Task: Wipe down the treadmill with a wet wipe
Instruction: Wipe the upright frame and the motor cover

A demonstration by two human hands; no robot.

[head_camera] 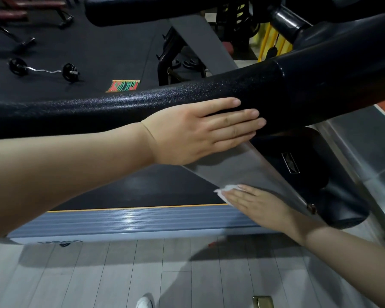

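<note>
Low on the treadmill's grey upright post [242, 172], the right hand [260, 206] presses a white wet wipe [226, 190] flat, fingers straight. Left hand [193, 134] rests open-fingered on the black handrail [120, 103]. Wiping is mid-stroke; next probably calls for sliding farther along the post.

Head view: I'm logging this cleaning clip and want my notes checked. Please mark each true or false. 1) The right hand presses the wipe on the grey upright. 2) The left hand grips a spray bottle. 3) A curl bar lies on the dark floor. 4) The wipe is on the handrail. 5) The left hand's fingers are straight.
1) True: the right hand lies flat on the wipe against the grey upright.
2) False: the left hand rests flat on the black handrail, holding nothing.
3) True: the curl bar lies on the dark floor.
4) False: it is lower, on the upright.
5) True.
</note>
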